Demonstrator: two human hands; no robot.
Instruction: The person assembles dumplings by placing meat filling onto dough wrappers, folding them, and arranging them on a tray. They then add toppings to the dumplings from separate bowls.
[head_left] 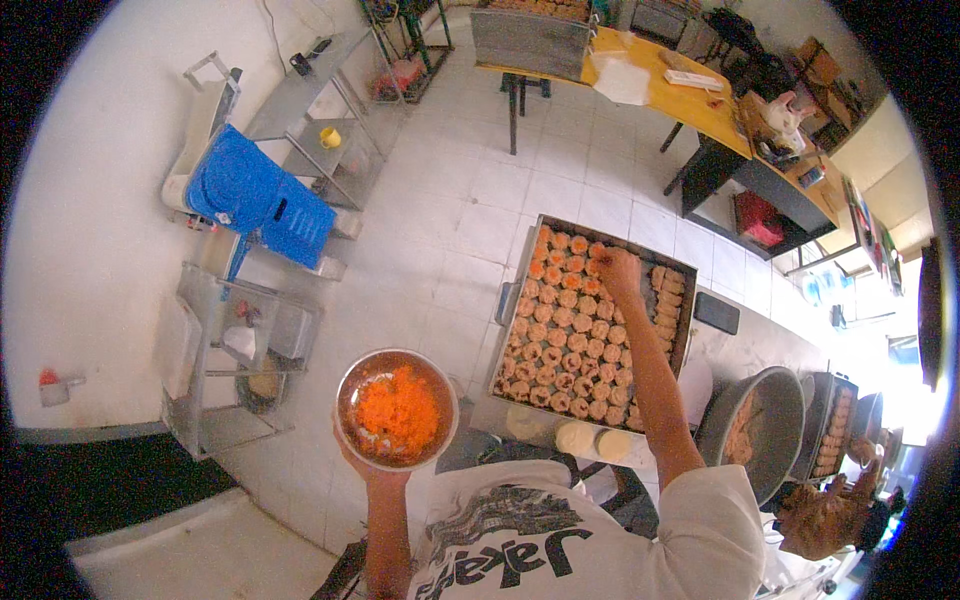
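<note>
My left hand [374,472] holds a round metal bowl [452,405] from below and the near side, out to the left of the tray. Inside lies a heap of finely grated orange stuff [400,410] that looks like carrot. My right hand [621,274] is over the far part of a square metal tray [690,300], fingers pinched together and their tips partly hidden. Rows of small round dumplings [570,345] fill most of the tray; several in the far left rows have orange tops [556,258]. Along the right side lie folded dumplings [667,290].
Pale round stacks [575,438] stand at the tray's near edge. To the right are a dark phone-like slab [716,313], a large grey basin [778,385] of filling and another tray [835,430]. A blue-covered machine [265,195] stands left; a yellow table [690,105] is beyond.
</note>
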